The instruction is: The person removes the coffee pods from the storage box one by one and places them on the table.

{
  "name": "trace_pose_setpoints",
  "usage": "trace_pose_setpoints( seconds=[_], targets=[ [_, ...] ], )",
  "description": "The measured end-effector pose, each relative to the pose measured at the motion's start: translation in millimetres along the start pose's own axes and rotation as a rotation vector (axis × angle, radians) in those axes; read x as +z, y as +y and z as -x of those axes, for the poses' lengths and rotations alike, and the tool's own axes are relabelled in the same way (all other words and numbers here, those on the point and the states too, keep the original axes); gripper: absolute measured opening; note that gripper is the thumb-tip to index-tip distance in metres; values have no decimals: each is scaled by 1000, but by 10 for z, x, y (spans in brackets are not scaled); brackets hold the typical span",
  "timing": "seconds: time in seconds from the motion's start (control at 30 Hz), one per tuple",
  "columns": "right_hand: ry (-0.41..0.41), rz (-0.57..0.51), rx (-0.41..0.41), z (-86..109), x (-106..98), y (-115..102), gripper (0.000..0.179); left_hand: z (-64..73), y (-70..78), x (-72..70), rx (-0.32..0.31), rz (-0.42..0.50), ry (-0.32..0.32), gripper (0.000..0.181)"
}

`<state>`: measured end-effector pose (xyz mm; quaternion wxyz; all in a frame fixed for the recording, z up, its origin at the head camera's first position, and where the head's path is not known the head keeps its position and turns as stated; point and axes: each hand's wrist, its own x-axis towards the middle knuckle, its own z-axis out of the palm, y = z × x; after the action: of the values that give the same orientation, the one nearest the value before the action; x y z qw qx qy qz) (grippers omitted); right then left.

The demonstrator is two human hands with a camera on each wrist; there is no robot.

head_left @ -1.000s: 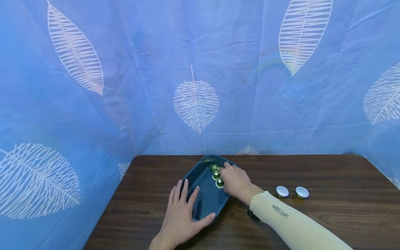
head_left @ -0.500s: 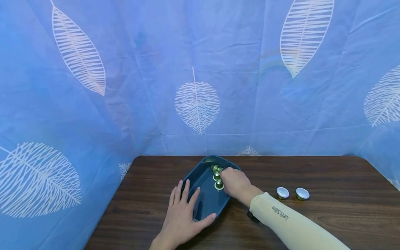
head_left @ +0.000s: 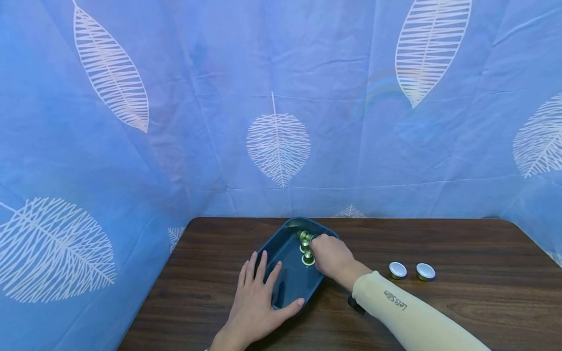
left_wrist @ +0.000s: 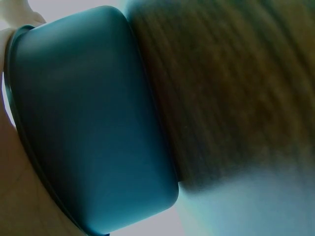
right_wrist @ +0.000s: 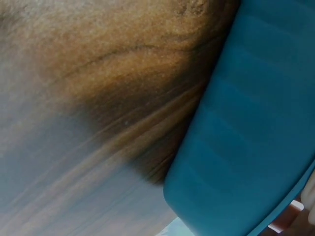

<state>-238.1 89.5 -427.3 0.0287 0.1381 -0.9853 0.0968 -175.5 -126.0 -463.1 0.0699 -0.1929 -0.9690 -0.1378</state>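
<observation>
A dark blue-green tray lies at an angle on the table, and its outer wall fills much of both wrist views. My left hand rests across its near end, fingers straight and spread over the left rim, thumb at the near right edge. My right hand reaches over the right rim, fingers curled. At its fingertips, mostly hidden, a green coffee capsule seems pinched. Beside it in the tray are more green capsules: one at the far end, another in the middle and a nearer capsule.
Two capsules with pale lids facing up, one left and one right, stand on the dark wooden table beyond the right forearm. A blue curtain with white leaf prints hangs behind and at the sides.
My right hand has drawn slightly nearer, and its fingers look more curled, with the forefinger no longer stretched out. My left hand and the tray are practically unmoved.
</observation>
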Motion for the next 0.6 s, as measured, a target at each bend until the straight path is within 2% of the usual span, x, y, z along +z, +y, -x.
trace_pose_setpoints(
  seconds=[0.37,0.6],
  targets=[
    [31,-16,3,26,-8,-5,30,8,11,-24,7,-4,14,93],
    [39,-21,12,50,-8,-10,31,9,13,-28,2,-5,-5,95]
  ],
)
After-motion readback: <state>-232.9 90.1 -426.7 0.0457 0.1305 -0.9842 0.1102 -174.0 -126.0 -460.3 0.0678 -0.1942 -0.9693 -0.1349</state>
